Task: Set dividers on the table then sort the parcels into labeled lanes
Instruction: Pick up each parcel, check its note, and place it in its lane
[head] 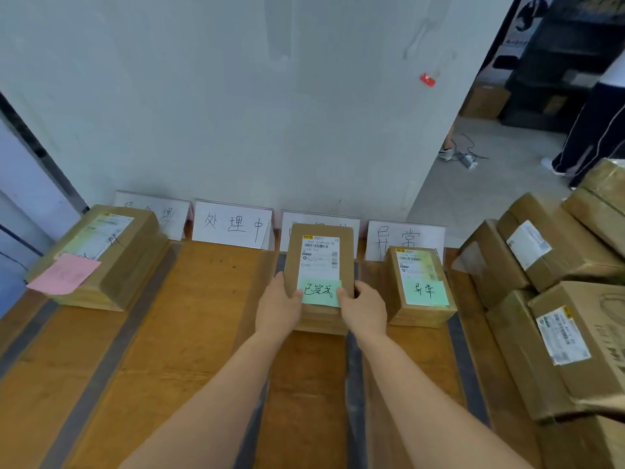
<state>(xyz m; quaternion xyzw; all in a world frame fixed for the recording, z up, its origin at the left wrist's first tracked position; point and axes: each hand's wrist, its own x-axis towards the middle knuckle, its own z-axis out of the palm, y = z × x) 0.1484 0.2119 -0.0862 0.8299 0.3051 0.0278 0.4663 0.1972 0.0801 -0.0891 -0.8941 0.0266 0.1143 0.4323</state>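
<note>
You hold the parcel [319, 265] in both hands in the third lane from the left, toward the far edge of the desk [189, 316]. It lies flat, with its white shipping label facing up and a green note [320, 292] stuck across its near end. It sits on top of more brown parcels stacked under it, whose edges show just below your wrists.

Your left hand [279, 308] grips the near left corner, with the thumb on top at the edge of the green note and the fingers curled round the side. Your right hand [363, 308] grips the near right corner in the same way, its thumb touching the other end of the note.

Grey dividers [111, 353] run from the near edge to the far edge and split the desk into lanes. At the far edge four white label cards stand against the wall. The second card [233, 225] is in full view. The third card [318, 220] is mostly hidden behind your parcel, and the fourth card [402, 236] stands just right of it.

In the fourth lane a parcel with a green note [419, 286] lies near the far edge, just beside your right hand but not touching it. In the first lane, at the far left corner, a stack of parcels [101, 255] carries a pink note [64, 274] and covers part of the first card [162, 211]. Along the right edge, unsorted parcels [558, 299] are piled at mixed angles. Beyond the wall a person [595, 130] stands on the floor.
</note>
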